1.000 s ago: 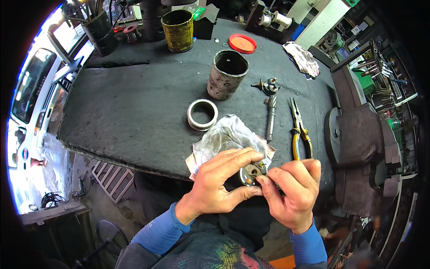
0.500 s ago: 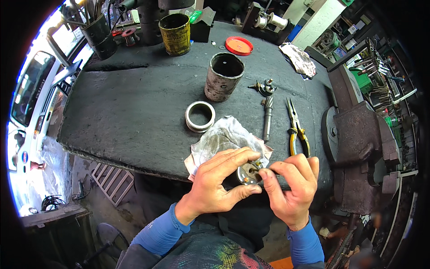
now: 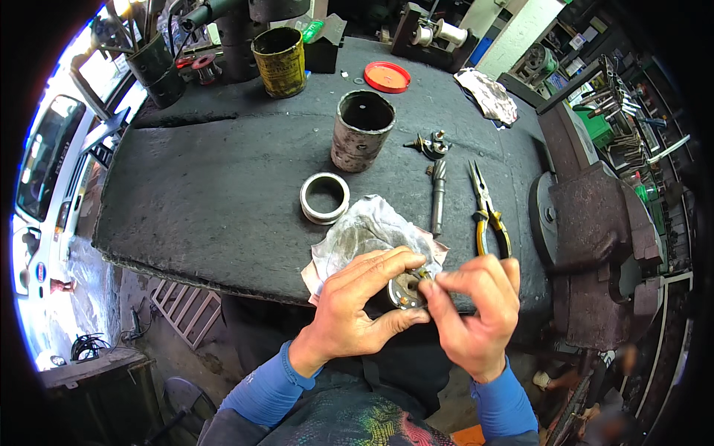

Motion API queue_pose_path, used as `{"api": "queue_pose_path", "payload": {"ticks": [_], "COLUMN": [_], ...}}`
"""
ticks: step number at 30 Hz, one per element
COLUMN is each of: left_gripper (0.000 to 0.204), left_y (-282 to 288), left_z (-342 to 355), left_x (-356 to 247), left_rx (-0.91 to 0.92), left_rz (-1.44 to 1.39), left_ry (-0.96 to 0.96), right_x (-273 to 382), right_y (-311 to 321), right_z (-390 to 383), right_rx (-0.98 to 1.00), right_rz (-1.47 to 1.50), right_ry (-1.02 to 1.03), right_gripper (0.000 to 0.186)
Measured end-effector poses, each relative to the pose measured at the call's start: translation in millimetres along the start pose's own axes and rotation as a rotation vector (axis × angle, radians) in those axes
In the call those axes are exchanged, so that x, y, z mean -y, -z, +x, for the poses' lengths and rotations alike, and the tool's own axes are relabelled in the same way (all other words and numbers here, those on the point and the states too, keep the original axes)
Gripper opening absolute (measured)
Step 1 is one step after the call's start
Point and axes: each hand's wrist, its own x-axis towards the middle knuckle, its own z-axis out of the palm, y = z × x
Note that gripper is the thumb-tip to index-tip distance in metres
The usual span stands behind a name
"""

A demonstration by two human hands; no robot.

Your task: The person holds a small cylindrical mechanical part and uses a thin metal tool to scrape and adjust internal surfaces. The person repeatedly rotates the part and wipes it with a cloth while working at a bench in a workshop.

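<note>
My left hand is closed around the edge of a round metal part with a hole in its face and small coppery spots on its rim. Thumb and fingers of my right hand pinch together at the right side of that part; what lies between them is too small to make out. Beneath and beyond the hands spreads a stained white cloth on the dark bench. Past the cloth lie a metal ring, a fluted metal cutter and long-nose pliers with yellow-black handles.
A rusty hollow cylinder stands mid-bench, beside a small metal assembly. Farther back are a yellow can, a red lid and a crumpled rag. A heavy vise stands at the right.
The view has shifted slightly, moving the bench things a little left in the picture. My right fingers have changed position a little at the part; my left hand keeps its hold.
</note>
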Motion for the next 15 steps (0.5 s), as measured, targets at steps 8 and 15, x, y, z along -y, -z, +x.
{"api": "queue_pose_path", "payload": {"ticks": [8,15], "left_gripper": [0.067,0.07], "left_y": [1.8,1.2], "left_z": [0.8,-0.3], "left_x": [-2.9,-0.9], "left_rx": [0.0,0.001], "left_rz": [-0.01,0.008], "left_ry": [-0.004,-0.018], "right_x": [6.5,6.2], "right_y": [3.1,-0.9], "right_z": [-1.9,0.6], "right_rx": [0.033,0.003], "right_rz": [0.005,-0.036], "right_ry": [-0.007,-0.014], "right_gripper": [0.022,0.021]}}
